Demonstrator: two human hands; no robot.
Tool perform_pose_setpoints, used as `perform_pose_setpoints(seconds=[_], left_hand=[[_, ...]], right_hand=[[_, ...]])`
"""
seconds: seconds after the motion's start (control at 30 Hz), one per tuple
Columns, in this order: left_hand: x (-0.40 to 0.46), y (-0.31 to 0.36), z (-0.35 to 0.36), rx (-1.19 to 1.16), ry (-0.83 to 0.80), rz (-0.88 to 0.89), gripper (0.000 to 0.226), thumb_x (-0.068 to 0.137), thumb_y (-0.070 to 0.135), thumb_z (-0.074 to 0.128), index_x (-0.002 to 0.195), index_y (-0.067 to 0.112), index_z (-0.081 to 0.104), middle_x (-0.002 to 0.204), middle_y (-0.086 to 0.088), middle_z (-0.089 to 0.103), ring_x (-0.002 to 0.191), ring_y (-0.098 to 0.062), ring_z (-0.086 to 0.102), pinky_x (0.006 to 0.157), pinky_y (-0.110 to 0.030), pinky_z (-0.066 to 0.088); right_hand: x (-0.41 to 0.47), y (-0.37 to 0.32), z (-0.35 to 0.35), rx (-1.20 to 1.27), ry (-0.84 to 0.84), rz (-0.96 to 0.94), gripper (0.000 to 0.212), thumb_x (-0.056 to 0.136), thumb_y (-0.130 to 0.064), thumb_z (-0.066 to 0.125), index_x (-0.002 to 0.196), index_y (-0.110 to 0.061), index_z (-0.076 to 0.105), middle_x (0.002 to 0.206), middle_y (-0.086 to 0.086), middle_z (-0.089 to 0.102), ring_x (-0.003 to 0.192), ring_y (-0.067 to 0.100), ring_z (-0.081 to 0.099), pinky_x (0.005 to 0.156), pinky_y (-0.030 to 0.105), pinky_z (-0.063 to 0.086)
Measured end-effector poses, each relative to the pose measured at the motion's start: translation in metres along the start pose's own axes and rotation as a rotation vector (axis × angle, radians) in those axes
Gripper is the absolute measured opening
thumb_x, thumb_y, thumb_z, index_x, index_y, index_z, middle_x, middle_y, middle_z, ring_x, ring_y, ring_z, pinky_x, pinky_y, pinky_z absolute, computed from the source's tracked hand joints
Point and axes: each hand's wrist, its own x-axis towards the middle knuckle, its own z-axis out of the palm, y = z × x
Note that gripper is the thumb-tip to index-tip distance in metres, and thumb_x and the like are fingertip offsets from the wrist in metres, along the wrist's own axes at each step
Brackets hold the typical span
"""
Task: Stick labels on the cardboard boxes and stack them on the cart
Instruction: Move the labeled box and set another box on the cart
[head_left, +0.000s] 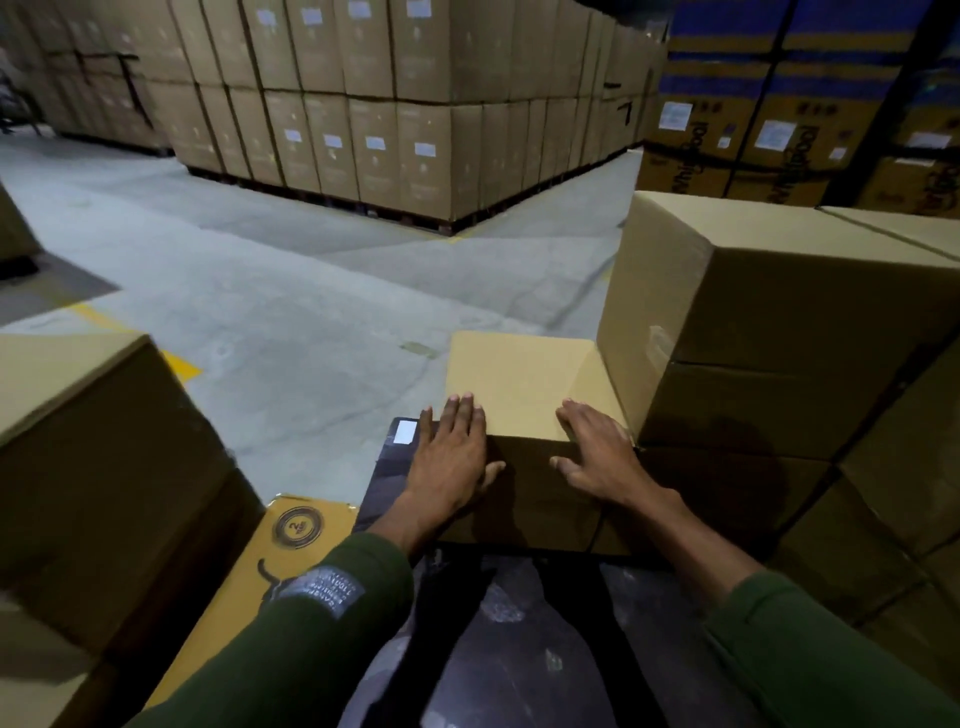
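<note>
The scene is dimly and unevenly lit. The floor (291, 291) at 11 o'clock is brightest, lit from above. Deep shadow is cast on the near face of the box (519, 384) and at 5 o'clock. Edges are bowed by the wide lens, and fine detail is softened by blur.

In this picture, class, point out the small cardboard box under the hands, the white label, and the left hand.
small cardboard box (519, 374), head view, on its top face.
white label (405, 432), head view, at its centre.
left hand (449, 460), head view, on the back of the hand.
</note>
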Motion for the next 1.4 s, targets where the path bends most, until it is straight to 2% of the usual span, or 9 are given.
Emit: perform_pose_setpoints(seconds=[0.17,0.3,0.43,0.57,0.8,1.03,1.13,1.27,1.4], left_hand=[[-0.063,-0.022,-0.004,0.03,0.051,-0.121,0.079,0.1,0.056,0.031,0.156,0.007,0.004,0.165,-0.012,-0.004,0.151,-0.027,-0.008,0.119,-0.056,-0.006],[-0.118,-0.056,-0.017,0.085,0.091,-0.242,0.075,0.101,0.054,0.031,0.156,0.008,0.01,0.165,-0.012,0.002,0.152,-0.028,-0.003,0.12,-0.054,-0.002],[-0.163,-0.08,-0.035,0.152,0.12,-0.347,0.073,0.1,0.055,0.031,0.154,0.008,0.018,0.164,-0.012,0.008,0.152,-0.028,0.001,0.12,-0.054,0.002],[-0.205,-0.095,-0.046,0.202,0.192,-0.441,0.08,0.094,0.06,0.015,0.152,0.008,0.028,0.163,-0.013,0.018,0.152,-0.029,0.007,0.121,-0.055,0.007],[-0.249,-0.141,-0.079,0.26,0.194,-0.691,0.073,0.099,0.056,0.031,0.155,0.011,0.02,0.164,-0.013,0.006,0.151,-0.032,-0.003,0.119,-0.059,0.003],[-0.231,-0.225,-0.115,0.238,0.232,-0.913,0.096,0.092,0.066,0.042,0.155,0.009,-0.004,0.16,-0.017,-0.022,0.145,-0.041,-0.023,0.106,-0.077,-0.006],[-0.229,-0.255,-0.108,0.186,0.179,-0.922,0.098,0.091,0.066,0.046,0.155,0.009,-0.002,0.163,-0.015,-0.014,0.147,-0.039,-0.02,0.103,-0.082,0.0],[-0.234,-0.263,-0.095,0.078,0.213,-0.877,0.08,0.095,0.052,0.053,0.152,0.009,0.016,0.161,-0.014,0.013,0.15,-0.036,0.005,0.107,-0.075,0.023],[-0.246,-0.262,-0.087,0.073,0.235,-0.853,0.068,0.1,0.035,0.053,0.151,0.009,0.016,0.161,-0.015,0.011,0.15,-0.036,0.003,0.104,-0.066,0.038]], right_hand=[[0.002,0.006,0.002,0.026,0.021,-0.041,0.071,0.089,-0.046,0.065,0.146,-0.011,0.042,0.155,0.012,0.038,0.142,0.029,0.036,0.115,0.048,0.028],[0.002,-0.011,0.011,0.061,0.152,-0.131,0.057,0.086,-0.032,0.073,0.133,-0.004,0.055,0.138,0.016,0.055,0.129,0.034,0.051,0.103,0.05,0.039],[0.0,-0.07,0.024,0.145,0.214,-0.273,0.049,0.087,-0.028,0.071,0.129,-0.005,0.058,0.132,0.016,0.06,0.124,0.035,0.055,0.101,0.051,0.041],[-0.002,-0.144,0.033,0.24,0.142,-0.473,0.054,0.082,-0.035,0.061,0.128,-0.007,0.06,0.133,0.015,0.061,0.124,0.034,0.057,0.103,0.051,0.046],[-0.014,-0.241,0.032,0.326,-0.003,-0.643,0.055,0.09,-0.042,0.049,0.138,-0.017,0.052,0.145,0.004,0.052,0.135,0.023,0.046,0.11,0.041,0.036],[0.018,-0.278,0.021,0.18,-0.095,-0.639,0.053,0.095,-0.037,0.054,0.146,-0.03,0.039,0.155,-0.009,0.038,0.141,0.014,0.037,0.116,0.051,0.019],[0.038,-0.308,0.02,0.13,-0.125,-0.655,0.063,0.093,-0.038,0.057,0.149,-0.033,0.031,0.159,-0.009,0.03,0.145,0.015,0.031,0.117,0.057,0.013],[0.074,-0.353,0.023,0.052,-0.165,-0.706,0.087,0.086,-0.046,0.067,0.155,-0.037,0.013,0.165,-0.009,0.012,0.151,0.017,0.014,0.116,0.065,0.007],[0.117,-0.399,0.03,-0.052,-0.144,-0.805,0.108,0.078,-0.057,0.073,0.156,-0.038,0.0,0.165,-0.012,-0.011,0.153,0.019,-0.01,0.111,0.073,0.004]])
